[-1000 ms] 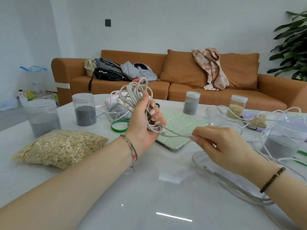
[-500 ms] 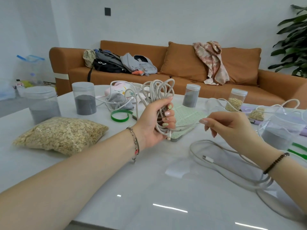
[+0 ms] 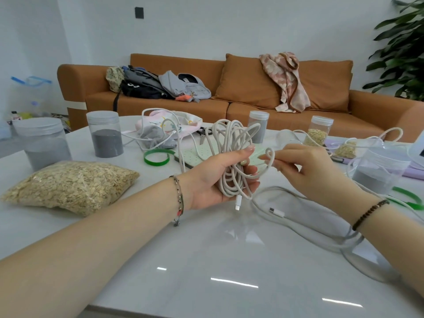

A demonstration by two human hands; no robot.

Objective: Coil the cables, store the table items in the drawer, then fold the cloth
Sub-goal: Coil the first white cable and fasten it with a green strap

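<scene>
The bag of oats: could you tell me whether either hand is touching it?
No, the bag of oats lies untouched; the left hand holds the cable bundle and the right hand pinches its loop.

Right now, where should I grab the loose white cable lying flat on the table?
Probably just behind its white plug, pinching from above: the loose white cable lies flat on the glossy white table, with that end lying in the open.

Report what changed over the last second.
The left hand tipped palm-up, keeping its grip on the coil, whose plug now dangles below. The right hand moved in and now pinches a loop beside the coil. The table cable and oat bag stayed put.
</scene>
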